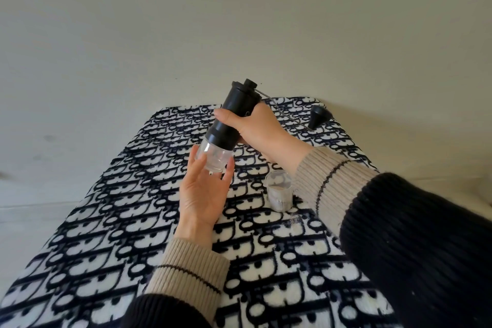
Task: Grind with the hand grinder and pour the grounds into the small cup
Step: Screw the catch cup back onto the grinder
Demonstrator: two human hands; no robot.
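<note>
A black hand grinder (231,117) is held tilted above the table, its top leaning away to the right. My right hand (255,125) grips its black body. Its clear jar (214,157) forms the lower end. My left hand (203,192) reaches up from below, with thumb and fingers touching both sides of the jar. The grinder's metal crank arm (285,112) sticks out to the right and ends in a black knob (319,116). A small clear cup (279,190) holding pale grounds stands on the table, just left of my right sleeve.
The table wears a fluffy black-and-white patterned cloth (127,234). A plain pale wall rises right behind its far edge. The cloth drops off at the left edge toward a pale floor.
</note>
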